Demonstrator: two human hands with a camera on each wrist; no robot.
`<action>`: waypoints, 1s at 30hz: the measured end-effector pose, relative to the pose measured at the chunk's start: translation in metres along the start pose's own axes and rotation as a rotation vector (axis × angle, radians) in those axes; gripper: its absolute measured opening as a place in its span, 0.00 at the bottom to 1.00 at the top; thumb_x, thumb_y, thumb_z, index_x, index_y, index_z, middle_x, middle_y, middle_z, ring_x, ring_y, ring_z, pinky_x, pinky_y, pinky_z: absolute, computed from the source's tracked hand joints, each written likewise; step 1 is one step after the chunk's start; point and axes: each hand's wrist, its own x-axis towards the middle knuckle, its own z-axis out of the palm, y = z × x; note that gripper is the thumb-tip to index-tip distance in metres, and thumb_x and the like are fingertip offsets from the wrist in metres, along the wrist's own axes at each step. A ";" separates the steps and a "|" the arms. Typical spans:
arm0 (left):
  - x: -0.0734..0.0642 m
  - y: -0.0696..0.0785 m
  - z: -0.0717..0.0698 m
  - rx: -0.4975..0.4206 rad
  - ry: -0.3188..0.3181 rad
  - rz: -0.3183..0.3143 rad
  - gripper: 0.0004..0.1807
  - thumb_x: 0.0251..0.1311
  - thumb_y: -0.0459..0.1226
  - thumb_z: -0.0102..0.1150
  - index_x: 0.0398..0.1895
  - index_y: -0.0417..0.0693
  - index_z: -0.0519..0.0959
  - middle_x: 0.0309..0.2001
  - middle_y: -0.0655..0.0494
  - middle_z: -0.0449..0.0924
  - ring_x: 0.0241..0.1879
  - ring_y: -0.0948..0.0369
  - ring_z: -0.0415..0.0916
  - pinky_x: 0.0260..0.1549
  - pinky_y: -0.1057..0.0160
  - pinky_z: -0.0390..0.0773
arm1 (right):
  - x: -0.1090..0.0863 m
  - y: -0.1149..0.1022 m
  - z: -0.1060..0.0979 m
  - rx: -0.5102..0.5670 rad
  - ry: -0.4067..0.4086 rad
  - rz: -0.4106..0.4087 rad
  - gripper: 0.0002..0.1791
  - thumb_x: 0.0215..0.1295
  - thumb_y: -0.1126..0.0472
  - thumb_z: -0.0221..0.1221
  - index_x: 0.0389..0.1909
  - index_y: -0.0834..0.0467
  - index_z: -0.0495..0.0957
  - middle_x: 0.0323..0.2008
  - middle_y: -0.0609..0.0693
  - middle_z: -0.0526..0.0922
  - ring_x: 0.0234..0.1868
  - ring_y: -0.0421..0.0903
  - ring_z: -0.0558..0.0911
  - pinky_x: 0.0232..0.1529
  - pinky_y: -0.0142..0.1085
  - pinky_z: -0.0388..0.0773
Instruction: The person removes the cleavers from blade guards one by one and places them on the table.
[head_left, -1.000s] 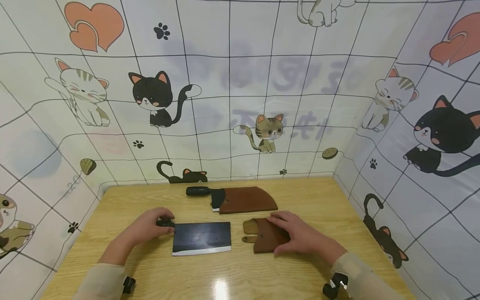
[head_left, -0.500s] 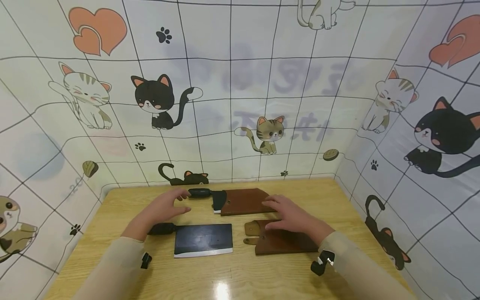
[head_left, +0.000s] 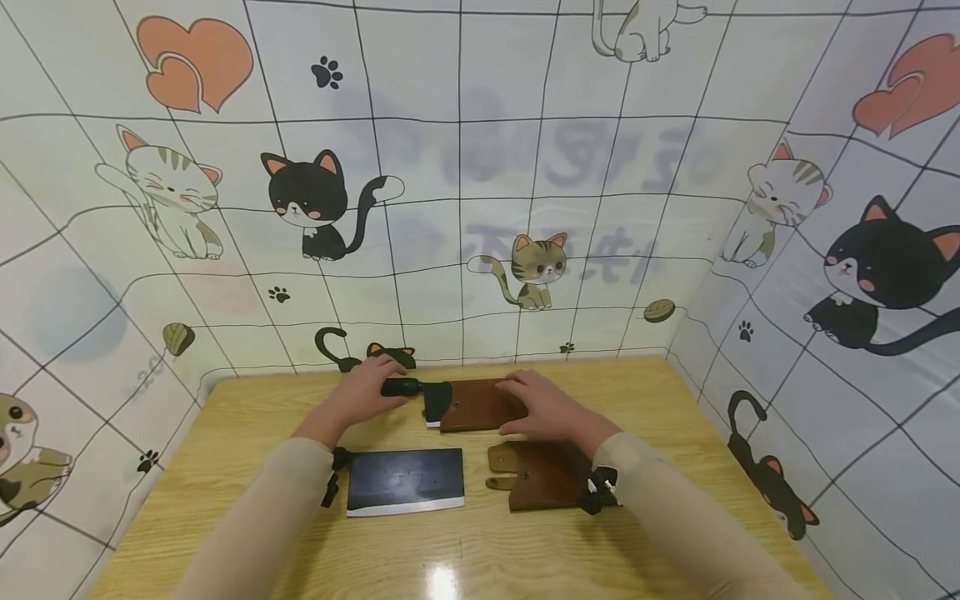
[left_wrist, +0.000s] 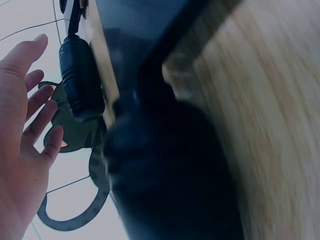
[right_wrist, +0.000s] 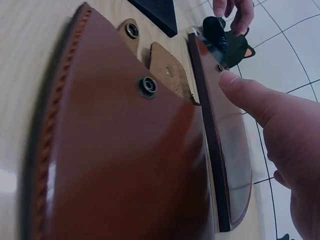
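Observation:
A cleaver in a brown leather sheath [head_left: 472, 404] lies at the back of the table, its black handle [head_left: 401, 387] pointing left. My left hand [head_left: 362, 393] is at that handle with fingers spread; a gap shows between them in the left wrist view. Over the sheath's right end is my right hand [head_left: 543, 407], thumb extended along its near side in the right wrist view; contact is unclear. Nearer, a bare cleaver [head_left: 406, 479] with a dark blade lies flat, its handle [left_wrist: 165, 170] mostly under my left forearm in the head view. A second leather sheath [head_left: 543, 475] lies partly under my right wrist.
The wooden table [head_left: 450, 550] meets a cat-printed wall covering [head_left: 420, 292] at the back and sides. Two tan straps [head_left: 502, 458] stick out from the nearer sheath's left end. Wrist cameras [head_left: 597, 490] hang low over the nearer things.
My left hand has left the bare cleaver's handle and moved back and right to the sheathed cleaver's handle. My right hand has moved from the nearer sheath to the rear one.

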 end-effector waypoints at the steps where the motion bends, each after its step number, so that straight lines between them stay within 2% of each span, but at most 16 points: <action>1: 0.002 0.001 0.001 -0.012 -0.005 -0.004 0.29 0.69 0.45 0.79 0.67 0.42 0.83 0.65 0.46 0.80 0.68 0.39 0.76 0.67 0.29 0.70 | 0.003 -0.001 0.000 0.002 -0.004 0.005 0.49 0.69 0.36 0.75 0.82 0.57 0.71 0.78 0.59 0.70 0.79 0.61 0.69 0.76 0.59 0.68; 10: 0.019 0.003 0.013 -0.105 -0.054 -0.048 0.29 0.72 0.45 0.76 0.70 0.43 0.82 0.75 0.41 0.74 0.75 0.35 0.67 0.72 0.24 0.62 | 0.032 -0.008 0.008 -0.015 -0.034 0.000 0.54 0.64 0.32 0.76 0.83 0.57 0.70 0.79 0.59 0.69 0.79 0.61 0.67 0.77 0.59 0.67; 14: 0.024 0.005 0.015 -0.116 -0.081 -0.068 0.29 0.73 0.45 0.74 0.71 0.43 0.81 0.75 0.40 0.74 0.77 0.33 0.64 0.72 0.21 0.58 | 0.040 -0.014 0.013 -0.028 -0.063 0.026 0.57 0.64 0.29 0.74 0.85 0.54 0.67 0.81 0.57 0.67 0.83 0.60 0.64 0.79 0.58 0.63; 19: 0.027 0.004 0.019 -0.138 -0.110 -0.088 0.30 0.75 0.44 0.72 0.75 0.42 0.79 0.70 0.41 0.79 0.75 0.36 0.69 0.72 0.27 0.64 | 0.049 -0.017 0.021 -0.011 -0.059 0.028 0.60 0.62 0.27 0.74 0.87 0.54 0.64 0.83 0.59 0.65 0.84 0.62 0.62 0.80 0.62 0.61; 21: 0.028 0.003 0.021 -0.155 -0.119 -0.094 0.30 0.76 0.43 0.71 0.76 0.41 0.78 0.71 0.41 0.79 0.75 0.37 0.69 0.73 0.31 0.66 | 0.051 -0.019 0.023 0.000 -0.058 0.018 0.60 0.62 0.27 0.74 0.87 0.54 0.64 0.84 0.61 0.64 0.84 0.64 0.62 0.80 0.64 0.60; 26: 0.027 0.002 0.025 -0.206 -0.133 -0.118 0.30 0.76 0.42 0.71 0.76 0.40 0.78 0.76 0.39 0.74 0.78 0.37 0.66 0.75 0.34 0.66 | 0.056 -0.023 0.026 -0.001 -0.074 0.016 0.62 0.62 0.27 0.74 0.88 0.53 0.61 0.85 0.61 0.62 0.84 0.65 0.61 0.80 0.64 0.59; 30: 0.027 0.002 0.026 -0.227 -0.131 -0.137 0.29 0.76 0.41 0.71 0.74 0.40 0.79 0.75 0.39 0.76 0.78 0.37 0.67 0.75 0.35 0.66 | 0.058 -0.023 0.031 -0.009 -0.076 0.019 0.63 0.61 0.26 0.74 0.89 0.53 0.60 0.85 0.60 0.62 0.84 0.64 0.62 0.80 0.63 0.59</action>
